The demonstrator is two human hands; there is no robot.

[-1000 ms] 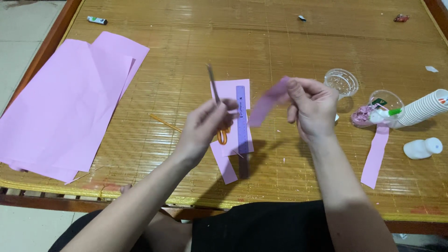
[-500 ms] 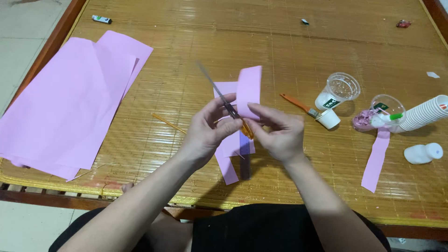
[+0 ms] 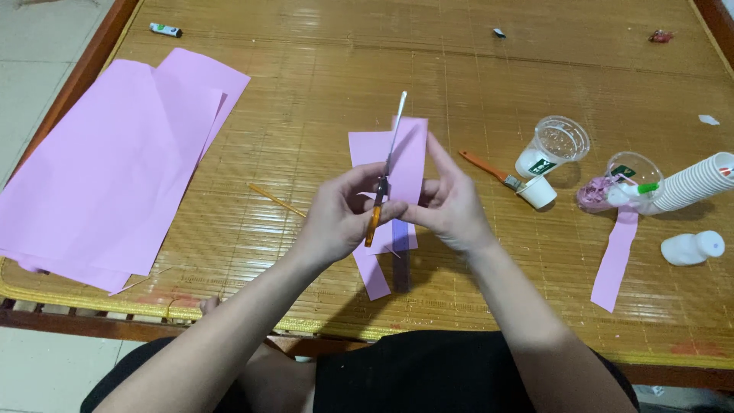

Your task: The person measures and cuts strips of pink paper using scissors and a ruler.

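My left hand (image 3: 340,218) grips orange-handled scissors (image 3: 384,174), their blades pointing up and away from me. My right hand (image 3: 451,205) holds an upright strip of pink paper (image 3: 410,157) against the blades, its fingers spread along the strip's right edge. Under both hands, more pink paper pieces (image 3: 372,271) and a dark ruler (image 3: 401,264) lie on the bamboo mat (image 3: 321,92).
A stack of large pink sheets (image 3: 107,168) lies at the left. To the right are a clear plastic cup (image 3: 556,144), an orange-handled brush (image 3: 493,170), a small white cup (image 3: 537,193), a cup with pink scraps (image 3: 619,183), stacked paper cups (image 3: 697,182), a white bottle (image 3: 692,248) and a pink strip (image 3: 615,260). A thin stick (image 3: 277,200) lies mid-left.
My right hand brought the pink strip from the right to the scissors. The strip now stands upright against the blades, and the scissors have turned more upright.
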